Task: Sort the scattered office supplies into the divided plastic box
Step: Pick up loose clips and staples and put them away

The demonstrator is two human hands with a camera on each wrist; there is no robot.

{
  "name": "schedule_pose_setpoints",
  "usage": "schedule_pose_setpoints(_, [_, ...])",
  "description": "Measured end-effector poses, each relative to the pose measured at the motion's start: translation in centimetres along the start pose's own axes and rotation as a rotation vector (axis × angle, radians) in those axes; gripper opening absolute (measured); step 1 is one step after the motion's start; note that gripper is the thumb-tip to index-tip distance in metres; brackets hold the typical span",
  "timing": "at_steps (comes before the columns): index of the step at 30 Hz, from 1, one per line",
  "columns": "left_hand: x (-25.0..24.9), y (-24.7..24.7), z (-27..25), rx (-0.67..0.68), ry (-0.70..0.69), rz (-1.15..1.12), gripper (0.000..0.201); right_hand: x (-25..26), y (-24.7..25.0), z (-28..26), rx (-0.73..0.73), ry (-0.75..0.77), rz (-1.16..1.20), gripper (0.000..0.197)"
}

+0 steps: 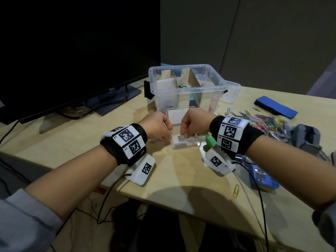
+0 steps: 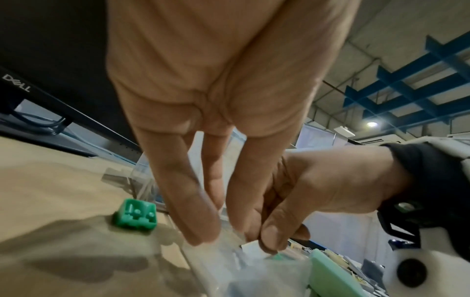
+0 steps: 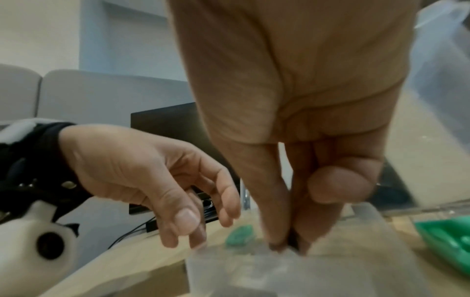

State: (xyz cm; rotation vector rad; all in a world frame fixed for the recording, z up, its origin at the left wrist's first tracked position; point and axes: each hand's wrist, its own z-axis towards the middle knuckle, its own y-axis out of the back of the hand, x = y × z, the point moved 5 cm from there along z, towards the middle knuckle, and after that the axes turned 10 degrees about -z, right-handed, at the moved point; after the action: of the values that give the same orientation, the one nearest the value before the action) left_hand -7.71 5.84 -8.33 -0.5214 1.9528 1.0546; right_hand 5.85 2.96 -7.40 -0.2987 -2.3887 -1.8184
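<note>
Right hand (image 1: pixel 190 123) pinches a small dark strip, perhaps staples (image 1: pixel 181 137) (light, brittle, best gripped by its sides), over a small clear case (image 1: pixel 183 143); left hand (image 1: pixel 156 127) steadies it, fingers relaxed.

Clear divided box (image 1: pixel 189 84) upright; colourful paper clips (image 1: pixel 258 120) scattered rightward.

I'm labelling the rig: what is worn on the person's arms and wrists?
Each wrist carries a black band faced with white tiles bearing black square codes; the other band matches. Under each hangs a white camera pod with its own code and a black cable. Grey-blue sleeves are pushed up the forearms.
</note>
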Motion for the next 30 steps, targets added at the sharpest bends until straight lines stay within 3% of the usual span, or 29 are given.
schedule_pose_setpoints(8, [0.3,-0.8,-0.3,0.076,0.030,0.003,0.024,-0.4,0.3,-0.2,0.101,-0.010,-0.234,0.010])
schedule_pose_setpoints(30, [0.3,-1.0,-0.6,0.047,0.037,-0.017,0.029,-1.2,-0.4,-0.2,0.096,-0.038,-0.146,0.018])
